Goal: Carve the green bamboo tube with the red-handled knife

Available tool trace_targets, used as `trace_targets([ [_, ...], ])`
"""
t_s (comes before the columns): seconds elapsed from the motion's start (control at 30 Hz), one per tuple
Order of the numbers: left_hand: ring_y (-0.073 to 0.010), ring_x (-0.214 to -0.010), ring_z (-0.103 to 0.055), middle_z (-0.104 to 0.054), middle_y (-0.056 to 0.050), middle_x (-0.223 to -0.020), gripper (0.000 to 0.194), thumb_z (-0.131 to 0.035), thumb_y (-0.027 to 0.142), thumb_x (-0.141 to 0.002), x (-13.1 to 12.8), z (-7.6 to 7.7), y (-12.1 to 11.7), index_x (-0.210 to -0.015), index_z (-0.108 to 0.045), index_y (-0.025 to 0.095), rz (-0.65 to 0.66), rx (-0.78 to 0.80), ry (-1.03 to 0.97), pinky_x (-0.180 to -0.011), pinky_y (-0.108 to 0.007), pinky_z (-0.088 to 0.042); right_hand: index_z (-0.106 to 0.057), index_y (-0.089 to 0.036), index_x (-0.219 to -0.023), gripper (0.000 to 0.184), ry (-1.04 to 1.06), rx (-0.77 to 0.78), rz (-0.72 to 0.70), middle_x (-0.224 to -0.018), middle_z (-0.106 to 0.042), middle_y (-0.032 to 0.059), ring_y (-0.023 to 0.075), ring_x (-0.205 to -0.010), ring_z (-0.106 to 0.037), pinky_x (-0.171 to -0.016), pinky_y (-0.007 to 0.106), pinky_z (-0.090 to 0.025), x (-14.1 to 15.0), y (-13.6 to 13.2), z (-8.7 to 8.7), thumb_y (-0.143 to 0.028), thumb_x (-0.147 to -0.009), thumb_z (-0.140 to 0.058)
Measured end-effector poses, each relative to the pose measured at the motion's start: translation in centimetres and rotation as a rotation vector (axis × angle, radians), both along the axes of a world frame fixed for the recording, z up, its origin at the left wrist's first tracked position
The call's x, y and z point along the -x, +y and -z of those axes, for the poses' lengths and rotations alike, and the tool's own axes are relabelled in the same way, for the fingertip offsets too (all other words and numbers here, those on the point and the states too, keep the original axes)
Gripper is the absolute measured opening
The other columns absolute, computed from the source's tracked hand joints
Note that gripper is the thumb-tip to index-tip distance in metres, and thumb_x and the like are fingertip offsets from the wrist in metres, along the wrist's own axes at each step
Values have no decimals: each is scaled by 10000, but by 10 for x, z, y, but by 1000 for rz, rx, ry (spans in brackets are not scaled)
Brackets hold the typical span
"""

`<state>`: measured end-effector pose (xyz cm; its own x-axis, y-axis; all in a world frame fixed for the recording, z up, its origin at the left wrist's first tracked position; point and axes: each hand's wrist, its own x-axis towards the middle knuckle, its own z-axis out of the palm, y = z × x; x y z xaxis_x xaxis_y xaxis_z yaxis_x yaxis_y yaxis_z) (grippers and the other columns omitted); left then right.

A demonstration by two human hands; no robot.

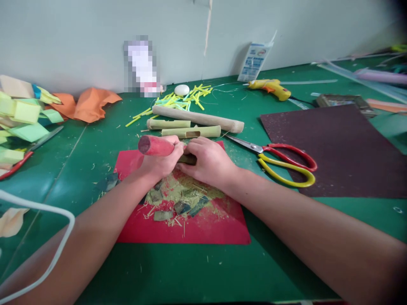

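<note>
Clasping the red handle [155, 145] in my left hand [165, 161], I should firmly brace the bamboo piece [188, 159] my right hand [209, 161] grasps.

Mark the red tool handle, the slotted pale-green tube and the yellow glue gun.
Red tool handle [157, 145]: head view, middle of the exposed grip.
Slotted pale-green tube [206, 131]: head view, wall right of the slot.
Yellow glue gun [271, 84]: head view, main body.

Chunky red handle [157, 146] is tilted, round butt end pointing left. Greenish tube [188, 159] sits nearby, mostly hidden tbh.
</note>
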<state>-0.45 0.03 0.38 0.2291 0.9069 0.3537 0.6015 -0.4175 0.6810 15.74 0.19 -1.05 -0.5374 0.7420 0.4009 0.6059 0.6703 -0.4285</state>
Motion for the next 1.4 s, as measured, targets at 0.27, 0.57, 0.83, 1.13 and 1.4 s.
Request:
trace_targets([
  [0.27, -105, -536, -341, -354, 31, -530, 315, -455, 219, -827, 7, 4, -4, -533, -344, 187, 36, 38, -127, -526, -278, -282, -615, -152, -720, 192, 41, 108, 60, -701, -544, 22, 145, -696, -460, -646, 277, -334, 1, -2, -3, -301, -754, -730],
  [0.57, -105, -553, -357, -375, 37, -551, 298, -483, 213, -830, 5, 5, 1, -550, -386, 182, -30, 47, -142, -563, -280, -315, -597, -149, -757, 202, -2, 55, 49, -732, -540, 29, 160, -734, -454, -666, 284, -339, 0, -2, -3, -310, -753, -719],
  [0.83, -115, -560, -396, -408, 31, -550, 311, -493, 294, -847, 3, 0, 1, -571, -395, 187, -5, 38, -21, -536, -275, -310, -607, -148, -743, 188, -22, 42, 5, -731, -538, 26, 161, -738, -450, -680, 291, -337, -2, 2, -2, -295, -770, -720],
  [1.13, -97, -526, -298, -296, 40, -527, 344, -471, 213, -828, 6, 4, -1, -527, -306, 187, 93, 104, -216, -526, -281, -265, -641, -139, -730, 195, 51, 136, 34, -729, -523, 21, 154, -726, -475, -667, 285, -349, -1, 1, -3, -299, -755, -751],
  [1.4, -109, -554, -345, -355, 35, -550, 328, -474, 220, -852, 5, 8, 1, -543, -367, 187, 24, 61, -269, -569, -284, -319, -639, -148, -752, 185, 13, 95, 62, -740, -526, 28, 158, -717, -457, -650, 288, -339, 0, -1, -4, -304, -734, -738],
])
